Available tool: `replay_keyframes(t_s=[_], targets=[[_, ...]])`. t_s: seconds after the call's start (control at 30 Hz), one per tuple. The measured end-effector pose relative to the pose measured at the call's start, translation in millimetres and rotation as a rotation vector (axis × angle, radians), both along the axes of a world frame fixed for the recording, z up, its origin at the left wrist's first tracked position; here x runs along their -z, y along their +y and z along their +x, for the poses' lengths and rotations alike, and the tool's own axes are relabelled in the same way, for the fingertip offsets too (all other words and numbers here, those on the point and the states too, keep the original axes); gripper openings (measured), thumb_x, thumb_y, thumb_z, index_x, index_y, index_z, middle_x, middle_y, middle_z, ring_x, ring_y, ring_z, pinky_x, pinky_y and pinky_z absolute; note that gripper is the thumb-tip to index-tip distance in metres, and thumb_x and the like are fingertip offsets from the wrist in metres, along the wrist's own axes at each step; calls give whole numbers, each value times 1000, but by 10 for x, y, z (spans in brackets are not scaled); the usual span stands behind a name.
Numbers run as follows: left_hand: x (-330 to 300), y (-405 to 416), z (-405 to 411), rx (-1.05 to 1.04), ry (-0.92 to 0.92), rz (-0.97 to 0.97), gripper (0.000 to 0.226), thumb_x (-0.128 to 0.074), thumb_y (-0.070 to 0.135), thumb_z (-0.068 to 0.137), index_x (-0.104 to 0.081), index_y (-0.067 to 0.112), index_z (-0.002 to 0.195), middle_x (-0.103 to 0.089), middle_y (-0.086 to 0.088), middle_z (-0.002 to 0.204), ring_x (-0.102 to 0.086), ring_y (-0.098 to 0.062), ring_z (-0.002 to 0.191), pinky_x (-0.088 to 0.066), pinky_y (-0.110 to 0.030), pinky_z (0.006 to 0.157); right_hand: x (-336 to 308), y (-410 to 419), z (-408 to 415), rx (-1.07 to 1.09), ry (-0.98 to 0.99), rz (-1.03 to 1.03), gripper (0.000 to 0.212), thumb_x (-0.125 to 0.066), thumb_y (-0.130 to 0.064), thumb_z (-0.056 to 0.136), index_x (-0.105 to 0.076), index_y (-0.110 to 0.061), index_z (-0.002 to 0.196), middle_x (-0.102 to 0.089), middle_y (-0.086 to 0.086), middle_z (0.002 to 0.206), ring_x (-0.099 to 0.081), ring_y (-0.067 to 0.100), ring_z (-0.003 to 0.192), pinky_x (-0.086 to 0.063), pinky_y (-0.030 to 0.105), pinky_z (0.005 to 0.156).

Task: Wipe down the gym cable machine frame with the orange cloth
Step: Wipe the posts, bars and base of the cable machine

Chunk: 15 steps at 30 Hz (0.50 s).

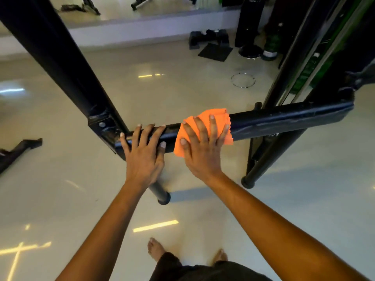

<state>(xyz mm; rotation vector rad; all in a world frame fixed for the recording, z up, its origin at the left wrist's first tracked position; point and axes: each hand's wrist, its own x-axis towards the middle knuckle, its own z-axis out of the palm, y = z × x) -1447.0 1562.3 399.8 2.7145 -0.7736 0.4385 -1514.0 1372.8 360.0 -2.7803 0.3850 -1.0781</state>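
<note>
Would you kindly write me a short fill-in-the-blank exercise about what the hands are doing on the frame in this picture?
1. The right hand presses a cloth whose colour is ____.
2. The cloth lies on the black horizontal bar of the ____ machine.
3. The left hand rests on the bar with ____ under it.
4. The person's feet are ____.

Missing words: orange; cable; nothing; bare

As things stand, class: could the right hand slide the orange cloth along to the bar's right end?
Probably yes. The right hand presses the orange cloth flat on the horizontal bar, and nothing sits on the bar's top towards its right end.
</note>
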Motion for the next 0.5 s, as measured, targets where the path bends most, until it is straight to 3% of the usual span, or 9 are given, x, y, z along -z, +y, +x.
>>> replay_keyframes(t_s=[0.1, 0.23, 0.33, 0.5], targets=[[3, -56, -59, 33, 13, -50, 51, -47, 38, 110, -45, 26, 160, -43, 2, 166, -27, -29, 161, -6, -62, 132, 31, 70, 89, -107, 18, -73, 50, -47, -48, 114, -49, -34, 162, -43, 4, 170, -29, 42, 162, -17, 79, 123], [-47, -101, -99, 30, 3, -82, 48, -53, 34, 112, -48, 23, 159, -47, 1, 164, -30, -28, 160, -7, -57, 133, 70, -569, -91, -153, -12, -261, 55, -56, -43, 113, -43, -36, 166, -44, 5, 170, -36, 38, 159, -26, 70, 126], [-69, -157, -105, 68, -37, -64, 47, -51, 33, 113, -50, 24, 158, -49, 4, 163, -28, -27, 161, -3, -57, 134, 57, -774, -230, -69, 8, -194, 53, -55, -42, 114, -45, -33, 165, -43, 8, 170, -33, 42, 160, -21, 68, 128], [-132, -302, 29, 184, 49, -92, 43, -37, 32, 114, -54, 25, 153, -55, 6, 157, -34, -21, 158, -4, -52, 133, -37, -41, 17, 0, 1, -14, 47, -49, -39, 115, -52, -31, 161, -45, 8, 168, -30, 42, 161, -18, 72, 127]])
